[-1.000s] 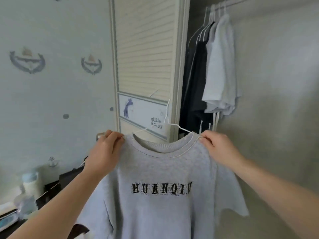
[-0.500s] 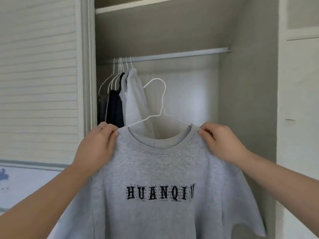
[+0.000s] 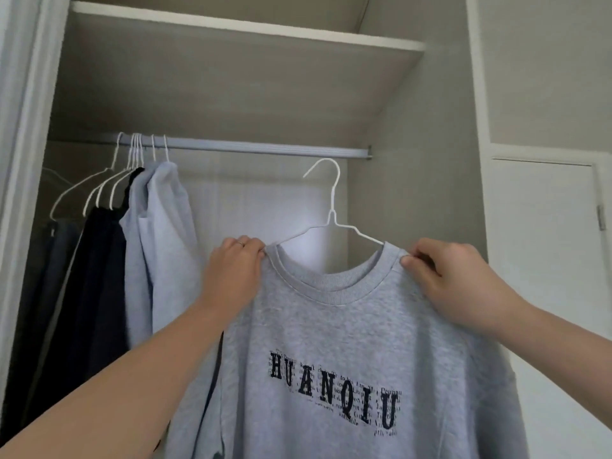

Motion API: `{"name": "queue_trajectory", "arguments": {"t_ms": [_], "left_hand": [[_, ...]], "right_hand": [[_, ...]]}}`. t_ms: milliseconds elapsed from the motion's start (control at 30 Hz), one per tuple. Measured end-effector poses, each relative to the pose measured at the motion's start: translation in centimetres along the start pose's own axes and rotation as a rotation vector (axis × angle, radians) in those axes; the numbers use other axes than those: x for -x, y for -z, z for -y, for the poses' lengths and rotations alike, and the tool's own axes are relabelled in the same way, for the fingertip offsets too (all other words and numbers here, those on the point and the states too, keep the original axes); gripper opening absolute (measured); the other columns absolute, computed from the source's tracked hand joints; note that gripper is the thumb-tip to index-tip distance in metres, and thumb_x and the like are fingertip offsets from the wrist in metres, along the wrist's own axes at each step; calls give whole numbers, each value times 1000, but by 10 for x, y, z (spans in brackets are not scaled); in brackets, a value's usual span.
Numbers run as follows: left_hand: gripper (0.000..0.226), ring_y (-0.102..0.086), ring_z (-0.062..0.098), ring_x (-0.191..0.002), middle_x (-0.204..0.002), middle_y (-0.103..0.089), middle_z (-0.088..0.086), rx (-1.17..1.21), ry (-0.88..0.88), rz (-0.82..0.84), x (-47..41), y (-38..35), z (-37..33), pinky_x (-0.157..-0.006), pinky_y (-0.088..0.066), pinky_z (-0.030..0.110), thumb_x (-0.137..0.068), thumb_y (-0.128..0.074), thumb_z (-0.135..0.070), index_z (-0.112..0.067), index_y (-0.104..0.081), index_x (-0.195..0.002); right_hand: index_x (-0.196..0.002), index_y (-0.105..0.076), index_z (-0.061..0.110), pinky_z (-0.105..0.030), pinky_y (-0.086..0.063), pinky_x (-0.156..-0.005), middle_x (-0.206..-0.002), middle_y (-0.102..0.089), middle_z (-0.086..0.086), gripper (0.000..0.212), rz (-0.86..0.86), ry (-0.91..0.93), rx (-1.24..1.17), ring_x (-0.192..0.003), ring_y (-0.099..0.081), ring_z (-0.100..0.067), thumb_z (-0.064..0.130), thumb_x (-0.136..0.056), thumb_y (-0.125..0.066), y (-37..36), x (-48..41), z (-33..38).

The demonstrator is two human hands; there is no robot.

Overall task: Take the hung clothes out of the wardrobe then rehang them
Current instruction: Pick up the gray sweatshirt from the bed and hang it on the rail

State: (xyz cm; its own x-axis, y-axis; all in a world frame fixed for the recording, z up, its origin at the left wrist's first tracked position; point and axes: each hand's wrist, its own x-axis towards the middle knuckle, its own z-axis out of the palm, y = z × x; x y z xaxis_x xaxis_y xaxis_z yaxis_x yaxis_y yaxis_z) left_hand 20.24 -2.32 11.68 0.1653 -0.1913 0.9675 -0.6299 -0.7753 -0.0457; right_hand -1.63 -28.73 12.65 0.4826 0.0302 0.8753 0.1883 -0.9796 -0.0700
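Grey sweatshirt has come up toward the rail; its white hanger hook sits just below the rail's right end, not on it. Left hand and right hand each pinch a shoulder. Hung clothes bunch at the rail's left end.

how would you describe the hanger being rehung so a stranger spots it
Find the wardrobe rail; a bunch of hangers hooks over its left end. The hanger is the lone white one under its right part, inside the grey shirt gripped by the left hand and right hand. Only its hook is off the rail.
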Motion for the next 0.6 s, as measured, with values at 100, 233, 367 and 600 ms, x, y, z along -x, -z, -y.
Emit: {"name": "queue_trajectory", "arguments": {"t_ms": [100,233,367,600], "left_hand": [[13,-55,34,-89,-95,-68,8,62,14,-8,-26,-38,-9,-76,-41,41,-97,-56,-12,-10,-69,-98],[17,-52,32,-95,-100,-64,4,206,93,-11,-61,-83,-21,-76,-37,38,-100,-47,-16,-13,-64,-99],[19,-56,33,-96,-103,-59,10,553,217,-13,-98,-122,-34,-81,-46,42,-101,-44,-13,-10,-63,-101],[34,-50,27,-123,-134,-53,9,893,287,-10,-146,-181,-37,-99,-37,31,-102,-43,-17,-15,-55,-134]], "right_hand": [[-70,-52,19,-28,-34,-55,-58,-53,6,29,-2,-13,104,-59,-51,-6,27,-98,-52,8,-15,0],[-74,-56,15,-33,-39,-61,-63,-57,5,27,-41,-30,203,-64,-53,-14,25,-98,-50,15,-39,7],[-78,-59,10,-34,-34,-60,-66,-57,0,25,-116,-61,311,-67,-52,-22,22,-98,-50,12,-71,13],[-79,-56,12,-30,-32,-63,-78,-58,-7,23,-186,-173,450,-75,-47,-26,22,-98,-48,-8,-146,16]]}}
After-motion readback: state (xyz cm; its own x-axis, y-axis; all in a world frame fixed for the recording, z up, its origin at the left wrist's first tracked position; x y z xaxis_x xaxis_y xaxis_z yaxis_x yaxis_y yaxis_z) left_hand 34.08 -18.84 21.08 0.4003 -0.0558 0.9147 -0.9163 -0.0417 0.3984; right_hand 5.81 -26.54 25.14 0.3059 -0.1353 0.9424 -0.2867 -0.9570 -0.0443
